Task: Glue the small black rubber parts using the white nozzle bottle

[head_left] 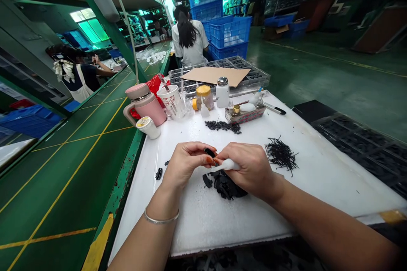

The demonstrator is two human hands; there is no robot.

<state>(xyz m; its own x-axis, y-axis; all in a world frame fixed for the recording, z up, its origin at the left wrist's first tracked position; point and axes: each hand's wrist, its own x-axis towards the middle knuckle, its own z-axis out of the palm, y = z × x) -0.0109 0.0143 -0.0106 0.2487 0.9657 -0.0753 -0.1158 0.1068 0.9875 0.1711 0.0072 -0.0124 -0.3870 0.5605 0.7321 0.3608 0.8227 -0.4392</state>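
My left hand (187,165) pinches a small black plastic piece (210,152) between thumb and fingertips. My right hand (249,169) grips a white swab (226,165), whose tip reaches toward that piece and touches my left fingers. Below both hands, a heap of black plastic parts (226,186) lies on the white work table (200,220). Two small black pieces (159,173) rest left of my left hand. Farther off are a scatter of black granules (222,126) and a tangle of thin black strands (281,155).
Along the table's far edge stand a pink insulated mug (145,103), a white cup (168,100), bottles, and a small box (244,114). Behind them is a compartment tray (219,78) under cardboard. A dark tray (359,148) lies right. Co-workers sit beyond, near blue crates (229,36).
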